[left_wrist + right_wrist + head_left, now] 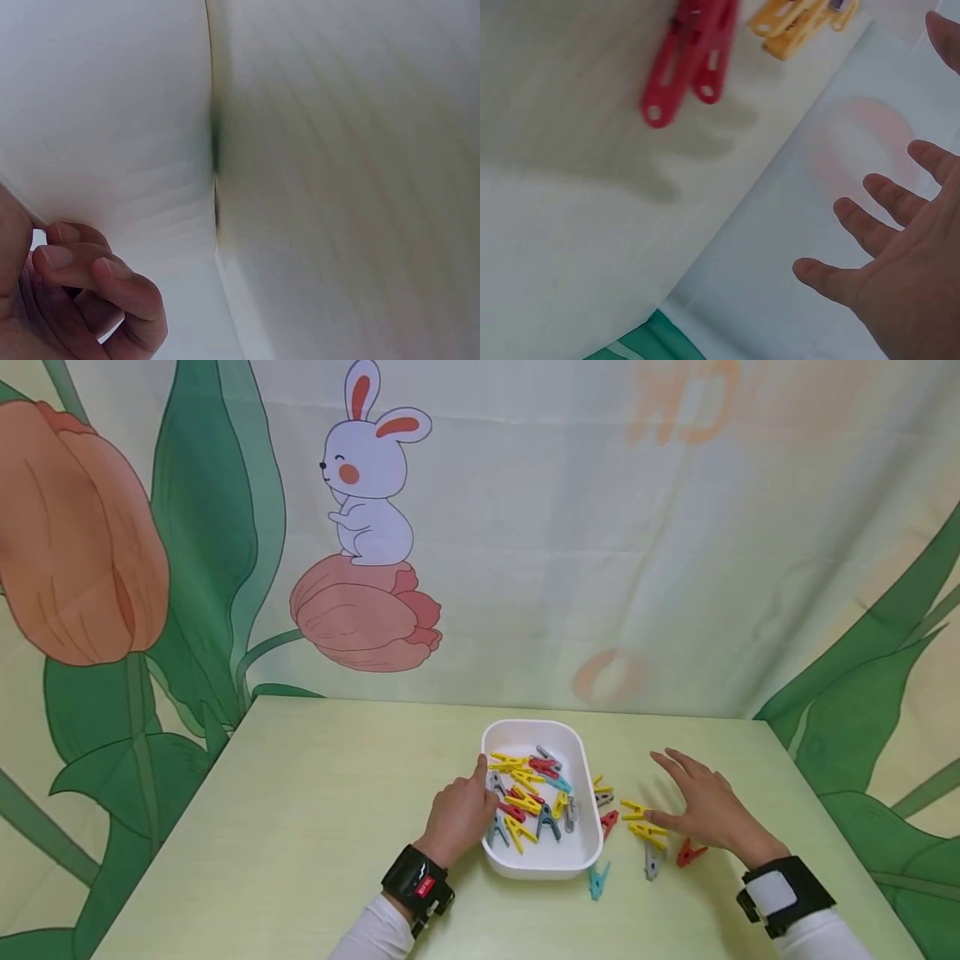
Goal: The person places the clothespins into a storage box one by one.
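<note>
A white plastic tray [467, 866] holds several clothespins in yellow, red, blue and grey. My left hand [462, 810] grips its left rim, the index finger pointing along the edge; the left wrist view shows curled fingers [139, 296] against the white wall [112, 150]. To the tray's right, my right hand [705, 806] hovers with spread fingers and holds nothing. Beneath it lie yellow clothespins [648, 833], a grey clothespin [651, 862] and a red clothespin [690, 853]. In the right wrist view, a red clothespin [694, 64] lies away from the fingertips.
Between the tray and my right hand lie a blue clothespin [597, 882], another red clothespin [609, 822] and a yellow one [602, 787]. The pale table [315, 827] ends at a hanging cloth [525, 543] printed with a rabbit and tulips.
</note>
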`<state>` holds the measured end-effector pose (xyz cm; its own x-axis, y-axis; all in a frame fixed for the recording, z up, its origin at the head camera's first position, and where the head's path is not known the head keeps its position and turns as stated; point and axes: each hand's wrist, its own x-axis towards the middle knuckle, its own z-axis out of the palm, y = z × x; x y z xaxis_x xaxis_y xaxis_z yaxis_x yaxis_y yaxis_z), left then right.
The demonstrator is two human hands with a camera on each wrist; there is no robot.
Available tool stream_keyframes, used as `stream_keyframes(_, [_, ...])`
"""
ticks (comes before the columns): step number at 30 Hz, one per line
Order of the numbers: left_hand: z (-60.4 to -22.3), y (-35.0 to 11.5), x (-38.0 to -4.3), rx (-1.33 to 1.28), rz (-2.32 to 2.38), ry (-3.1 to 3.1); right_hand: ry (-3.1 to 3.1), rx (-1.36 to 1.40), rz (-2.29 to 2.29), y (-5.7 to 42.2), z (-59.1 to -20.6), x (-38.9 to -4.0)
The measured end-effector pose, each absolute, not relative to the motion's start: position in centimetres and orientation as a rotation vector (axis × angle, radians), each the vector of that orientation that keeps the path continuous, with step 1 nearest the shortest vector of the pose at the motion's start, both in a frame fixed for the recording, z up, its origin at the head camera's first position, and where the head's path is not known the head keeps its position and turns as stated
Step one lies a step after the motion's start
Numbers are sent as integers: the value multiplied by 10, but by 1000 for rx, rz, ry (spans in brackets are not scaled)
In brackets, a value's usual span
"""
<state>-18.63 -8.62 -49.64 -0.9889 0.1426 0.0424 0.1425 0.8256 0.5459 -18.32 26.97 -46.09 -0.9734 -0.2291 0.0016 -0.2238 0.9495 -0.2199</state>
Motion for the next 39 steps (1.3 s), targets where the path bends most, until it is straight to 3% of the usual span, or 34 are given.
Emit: stream_keyframes(39, [-496, -86, -186, 222, 908, 2991, 2871, -171, -311, 281, -514, -141])
